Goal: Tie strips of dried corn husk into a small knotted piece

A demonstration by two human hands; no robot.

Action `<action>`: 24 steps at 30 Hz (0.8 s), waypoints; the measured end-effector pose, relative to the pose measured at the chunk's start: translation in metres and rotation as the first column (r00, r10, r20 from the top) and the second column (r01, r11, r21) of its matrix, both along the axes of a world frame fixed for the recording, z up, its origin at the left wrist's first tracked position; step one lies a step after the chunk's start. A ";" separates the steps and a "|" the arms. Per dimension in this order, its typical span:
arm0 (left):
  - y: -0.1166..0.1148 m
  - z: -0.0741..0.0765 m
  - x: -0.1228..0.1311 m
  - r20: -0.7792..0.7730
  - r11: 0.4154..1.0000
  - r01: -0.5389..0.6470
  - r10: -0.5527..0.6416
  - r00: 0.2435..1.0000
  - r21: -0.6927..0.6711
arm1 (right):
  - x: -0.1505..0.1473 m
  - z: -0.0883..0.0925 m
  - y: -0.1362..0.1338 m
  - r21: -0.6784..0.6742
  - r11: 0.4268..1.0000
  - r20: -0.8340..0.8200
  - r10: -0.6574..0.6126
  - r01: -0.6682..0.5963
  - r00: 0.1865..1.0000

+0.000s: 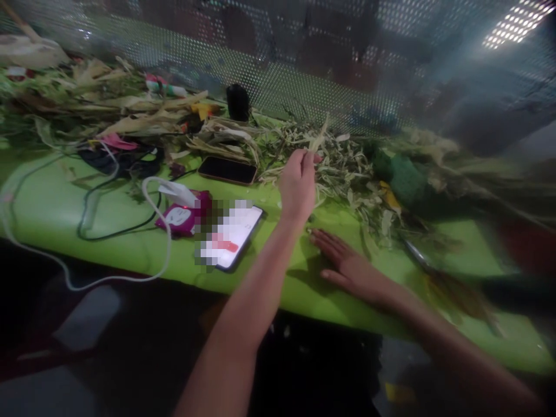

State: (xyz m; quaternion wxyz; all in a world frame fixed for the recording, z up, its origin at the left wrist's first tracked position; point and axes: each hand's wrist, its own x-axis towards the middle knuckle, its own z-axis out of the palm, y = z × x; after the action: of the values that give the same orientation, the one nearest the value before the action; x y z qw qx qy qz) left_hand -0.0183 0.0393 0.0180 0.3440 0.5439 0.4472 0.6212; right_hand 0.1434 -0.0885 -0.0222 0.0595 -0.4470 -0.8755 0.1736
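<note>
My left hand point(299, 185) reaches out over the green tabletop point(286, 284), fingers pinched on a pale strip of dry husk point(320, 136) that sticks up past the fingertips. Behind and right of it lies a loose pile of thin husk shreds point(343, 156). My right hand point(347, 263) rests on the tabletop nearer the front edge, palm down, fingers stretched out and nothing held. Left of my left forearm lies a phone with a lit screen point(243, 231), partly pixelated.
A dark phone point(228, 169), a magenta tissue pack point(180, 217) and a white cable point(167, 243) lie to the left. Dry husks point(147, 119) and a black container point(238, 103) stand behind. A shiny metal tool point(417, 255) lies right, blurred. A perforated screen point(278, 63) backs the table.
</note>
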 end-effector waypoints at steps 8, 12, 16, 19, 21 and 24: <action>0.005 -0.005 0.000 -0.035 1.000 0.000 0.000 0.999 -0.009 | -0.008 -0.012 0.003 0.110 0.993 0.056 0.030 -0.036 0.998; 0.008 -0.009 0.005 -0.040 0.999 0.032 -0.033 0.999 -0.023 | -0.026 -0.011 -0.021 0.099 0.990 0.091 0.093 -0.102 0.992; 0.006 -0.014 0.016 -0.083 0.994 0.095 -0.099 0.992 -0.061 | -0.049 -0.009 -0.058 0.093 0.989 0.100 0.109 -0.118 0.989; 0.003 -0.016 0.022 -0.127 0.978 0.165 -0.181 0.975 -0.126 | -0.077 -0.027 -0.087 0.148 0.986 0.083 0.070 -0.081 0.994; 0.004 -0.015 0.024 -0.140 0.966 0.197 -0.222 0.965 -0.169 | -0.099 -0.047 -0.103 0.220 0.975 0.035 0.026 -0.033 0.999; 0.007 -0.015 0.027 -0.163 0.952 0.252 -0.280 0.946 -0.176 | -0.127 -0.075 -0.120 0.302 0.951 -0.041 -0.050 0.060 0.998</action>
State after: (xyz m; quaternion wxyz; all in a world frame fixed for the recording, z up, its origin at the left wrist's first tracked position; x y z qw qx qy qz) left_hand 0.0090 0.0465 0.0026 0.4223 0.6270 0.4460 0.4793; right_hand 0.0167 -0.2087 -0.0976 0.1466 -0.4540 -0.8778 0.0430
